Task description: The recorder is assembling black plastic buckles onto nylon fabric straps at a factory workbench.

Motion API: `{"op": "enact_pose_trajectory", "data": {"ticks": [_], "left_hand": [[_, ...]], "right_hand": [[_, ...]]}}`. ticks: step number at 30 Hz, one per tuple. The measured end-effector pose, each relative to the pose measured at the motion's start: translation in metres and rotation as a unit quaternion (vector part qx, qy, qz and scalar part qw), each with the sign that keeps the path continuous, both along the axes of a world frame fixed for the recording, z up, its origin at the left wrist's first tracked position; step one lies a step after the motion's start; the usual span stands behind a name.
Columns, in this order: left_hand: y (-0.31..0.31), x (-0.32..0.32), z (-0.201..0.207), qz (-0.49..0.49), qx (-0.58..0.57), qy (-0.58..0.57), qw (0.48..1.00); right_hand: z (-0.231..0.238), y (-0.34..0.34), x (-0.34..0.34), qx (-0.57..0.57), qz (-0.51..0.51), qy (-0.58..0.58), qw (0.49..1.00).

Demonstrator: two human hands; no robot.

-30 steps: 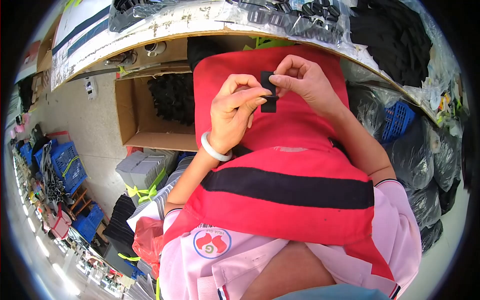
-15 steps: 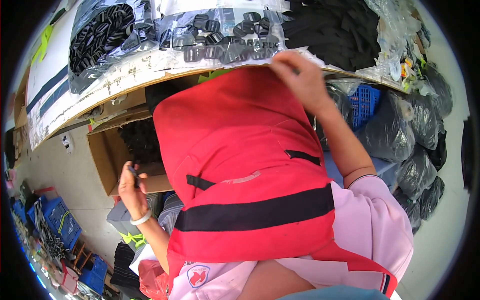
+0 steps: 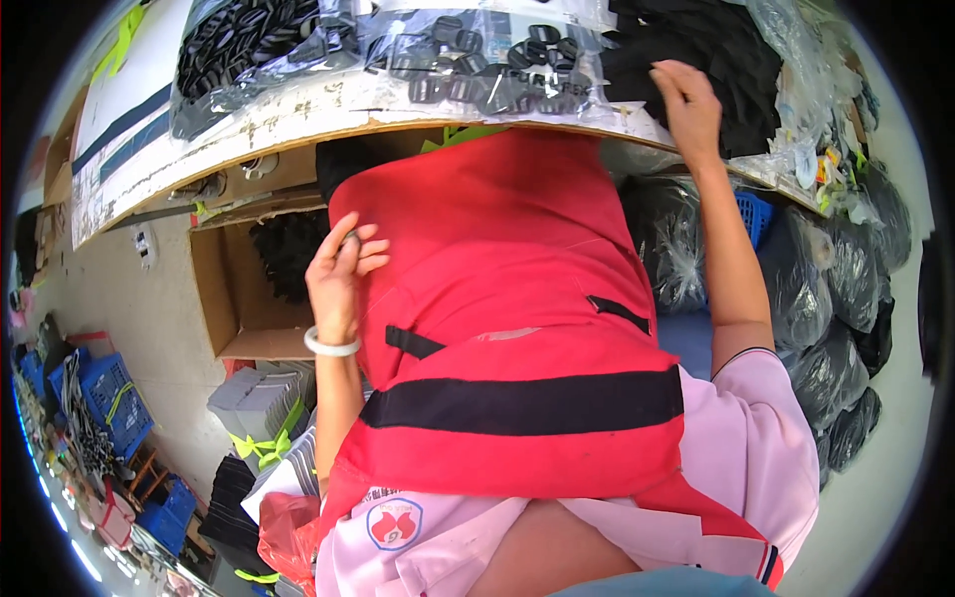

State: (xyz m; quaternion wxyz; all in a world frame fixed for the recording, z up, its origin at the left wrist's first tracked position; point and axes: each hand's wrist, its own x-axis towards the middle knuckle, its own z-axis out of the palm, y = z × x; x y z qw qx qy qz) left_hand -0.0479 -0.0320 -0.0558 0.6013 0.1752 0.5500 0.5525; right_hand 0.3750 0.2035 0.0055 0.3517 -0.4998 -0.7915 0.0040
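My left hand [image 3: 341, 274] is raised beside the left edge of the red apron [image 3: 487, 229] on my lap. Its thumb and fingers pinch a small dark piece [image 3: 350, 238], mostly hidden by the fingers. Farther up and to the right, my right hand [image 3: 690, 111] is at a heap of black fabric strips [image 3: 726, 50] on the table. Its fingers are bent and close together against the strips; what they hold, if anything, is hidden. Black plastic buckles [image 3: 463, 62] lie on clear plastic bags between the hands, at the table's near side.
The worn white table edge [image 3: 269, 139] curves across in front of me. More black buckles [image 3: 239, 50] fill a bag at the left. Beneath the table stands a cardboard box [image 3: 219, 289]; stuffed black bags [image 3: 796, 279] and a blue crate [image 3: 753, 214] sit at the right.
My left hand has risen toward the table and come in over the apron's left edge, still with the small dark piece. My right hand has moved right and farther away, onto the black strips.
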Motion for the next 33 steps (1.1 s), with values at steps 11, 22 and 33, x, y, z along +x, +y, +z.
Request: {"op": "enact_pose_trajectory", "data": {"ticks": [11,22,33], "left_hand": [[0.024,0.065,0.033,-0.075,0.094,-0.034,0.992],[0.022,0.065,0.039,-0.005,0.149,0.181,0.972],[0.014,0.052,0.028,-0.028,0.303,0.452,0.838]], "right_hand": [[0.033,-0.127,-0.178,-0.600,0.203,0.265,0.727],[0.024,-0.132,-0.212,-0.716,0.122,0.436,0.531],[0.006,-0.135,-0.224,-0.644,0.141,0.408,0.632]]}}
